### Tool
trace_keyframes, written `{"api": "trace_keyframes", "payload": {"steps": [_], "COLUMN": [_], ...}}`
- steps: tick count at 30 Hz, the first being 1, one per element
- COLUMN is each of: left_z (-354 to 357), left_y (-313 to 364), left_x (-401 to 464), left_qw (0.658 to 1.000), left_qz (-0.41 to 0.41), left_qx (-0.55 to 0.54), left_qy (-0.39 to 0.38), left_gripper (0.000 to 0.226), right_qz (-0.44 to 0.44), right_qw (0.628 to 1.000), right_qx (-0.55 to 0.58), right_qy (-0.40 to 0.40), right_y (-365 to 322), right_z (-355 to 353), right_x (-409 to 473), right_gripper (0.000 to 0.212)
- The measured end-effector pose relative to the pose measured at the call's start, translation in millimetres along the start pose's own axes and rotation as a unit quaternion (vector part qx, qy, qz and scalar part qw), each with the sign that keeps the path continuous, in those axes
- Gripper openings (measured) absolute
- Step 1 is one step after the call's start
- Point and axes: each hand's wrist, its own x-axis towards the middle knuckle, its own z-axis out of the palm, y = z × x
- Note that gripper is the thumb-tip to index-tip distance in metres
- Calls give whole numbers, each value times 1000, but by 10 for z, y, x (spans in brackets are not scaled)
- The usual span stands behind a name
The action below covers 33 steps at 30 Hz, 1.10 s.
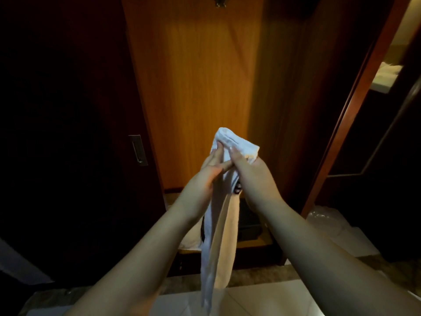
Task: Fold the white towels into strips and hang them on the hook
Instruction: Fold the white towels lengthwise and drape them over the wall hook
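Observation:
A white towel [219,236], folded into a long narrow strip, hangs down between my forearms, its bunched top end poking up above my fingers. My left hand [210,173] presses against the strip's upper part with fingers stretched along it. My right hand [250,172] grips the top of the strip, fingers curled round it. High on the lit wooden panel, at the picture's top edge, a dark metal hook [220,1] is partly in view, far above both hands.
A lit orange wooden panel [196,92] stands straight ahead. To its left is a dark door with a metal recessed handle [138,149]. A wooden door frame [355,106] runs up on the right. A crumpled plastic bag [328,221] lies low right. Pale tiles cover the floor below.

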Motion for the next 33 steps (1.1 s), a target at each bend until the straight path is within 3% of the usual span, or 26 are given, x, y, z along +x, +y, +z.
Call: {"api": "trace_keyframes", "payload": {"steps": [3, 5, 7, 10, 12, 16, 19, 22, 25, 27, 30, 33], "left_z": [-202, -330, -440, -506, -496, -379, -258, -182, -147, -138, -216, -360], "left_y": [45, 78, 70, 59, 64, 9, -55, -53, 50, 131, 267, 368], "left_x": [93, 178, 247, 306, 287, 250, 236, 267, 303, 347, 441, 511], "left_qw": [986, 974, 990, 999, 997, 992, 986, 987, 979, 968, 954, 948], "left_qz": [87, 96, 70, 29, 34, -26, -92, -89, -122, -166, -195, -194], "left_qx": [99, 110, 37, -28, -72, -109, -101, -109, -158, -186, -209, -206], "left_qy": [98, 174, 113, 3, 1, -56, -93, -78, -42, 18, 91, 146], "left_gripper": [36, 48, 65, 44, 37, 73, 55, 43, 57, 59, 34, 26], "right_qz": [-4, -19, -36, -42, -38, -30, -12, 17, 109, 181, 225, 210], "right_qw": [1000, 998, 992, 981, 975, 977, 980, 968, 952, 937, 917, 932], "right_qx": [-5, -2, -10, -20, -14, 66, 119, 204, 270, 281, 290, 251], "right_qy": [-10, -57, -118, -191, -220, -200, -161, -142, -94, -102, -158, -158], "right_y": [-166, -293, -382, -509, -600, -771, -818, -630, -106, 321, 710, 816], "right_z": [-124, -203, -251, -288, -303, -331, -345, -431, -441, -371, -253, -227], "right_x": [178, 277, 353, 407, 418, 448, 530, 610, 558, 411, 153, 25], "right_gripper": [41, 39, 43, 38, 37, 44, 54, 56, 85, 85, 88, 88]}}
